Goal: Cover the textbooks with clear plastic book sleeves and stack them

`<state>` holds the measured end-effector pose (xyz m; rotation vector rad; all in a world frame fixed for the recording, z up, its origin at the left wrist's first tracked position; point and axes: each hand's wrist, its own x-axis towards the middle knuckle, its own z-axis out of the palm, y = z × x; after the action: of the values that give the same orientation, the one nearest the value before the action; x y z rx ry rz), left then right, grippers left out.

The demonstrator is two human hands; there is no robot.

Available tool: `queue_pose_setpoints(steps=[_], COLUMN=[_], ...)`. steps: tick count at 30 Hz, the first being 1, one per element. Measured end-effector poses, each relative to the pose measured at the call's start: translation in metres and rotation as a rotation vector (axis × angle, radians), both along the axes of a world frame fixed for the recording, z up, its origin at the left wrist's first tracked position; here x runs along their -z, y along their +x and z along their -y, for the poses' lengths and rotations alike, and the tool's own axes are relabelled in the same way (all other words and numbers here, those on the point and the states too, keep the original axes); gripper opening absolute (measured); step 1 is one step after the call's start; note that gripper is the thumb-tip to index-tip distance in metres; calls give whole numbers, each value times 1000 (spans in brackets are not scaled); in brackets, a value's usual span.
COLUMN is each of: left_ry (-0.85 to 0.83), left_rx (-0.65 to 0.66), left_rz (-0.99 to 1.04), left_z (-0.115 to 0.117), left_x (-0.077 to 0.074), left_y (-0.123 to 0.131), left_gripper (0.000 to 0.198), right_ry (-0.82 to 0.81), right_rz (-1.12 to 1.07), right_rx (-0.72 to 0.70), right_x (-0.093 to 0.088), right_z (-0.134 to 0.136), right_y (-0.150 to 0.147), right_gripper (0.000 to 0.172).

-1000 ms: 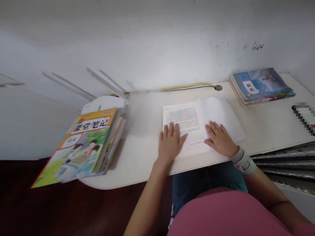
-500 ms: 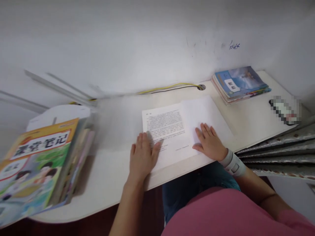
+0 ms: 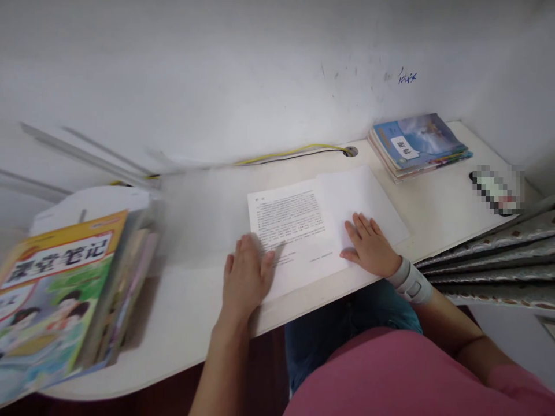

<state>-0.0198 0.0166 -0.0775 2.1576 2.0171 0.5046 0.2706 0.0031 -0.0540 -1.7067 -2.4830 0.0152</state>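
An open book or booklet (image 3: 290,222) lies on the white desk (image 3: 191,300), with printed text on its left page and a blank right page (image 3: 351,193). My left hand (image 3: 246,277) rests at the left edge of the printed page, fingers extended and thumb over the paper. On the lower part of the blank page, my right hand (image 3: 370,247) lies flat with its fingers spread. A grey band (image 3: 410,280) circles my right wrist. Neither hand grips anything.
A tall stack of books (image 3: 65,294) stands at the left. At the back right lies a smaller pile (image 3: 420,144), with a pixelated phone-like object (image 3: 496,189) beyond it. A yellow cable (image 3: 295,151) runs along the wall to a desk hole. Grey patterned fabric (image 3: 498,254) hangs at the right.
The view has shifted slightly, so most things appear a little further left. My left hand has slid slightly left toward the page's outer edge; my right hand stays on the blank page.
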Motion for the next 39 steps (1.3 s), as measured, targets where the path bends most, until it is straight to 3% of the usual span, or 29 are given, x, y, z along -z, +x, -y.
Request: queue_pose_setpoints(steps=[20, 32, 39], left_ry=[-15, 22, 1], left_rx=[-17, 11, 12], left_rz=[40, -25, -42], left_z=[0, 2, 2], left_x=[-9, -4, -9], left_y=[3, 0, 2], left_gripper=[61, 59, 55], right_ry=[14, 30, 12], right_rz=[-5, 22, 41], right_rx=[9, 3, -9], right_x=[3, 1, 0], right_z=[-1, 1, 1], right_y=[11, 15, 19], right_gripper=[77, 74, 73])
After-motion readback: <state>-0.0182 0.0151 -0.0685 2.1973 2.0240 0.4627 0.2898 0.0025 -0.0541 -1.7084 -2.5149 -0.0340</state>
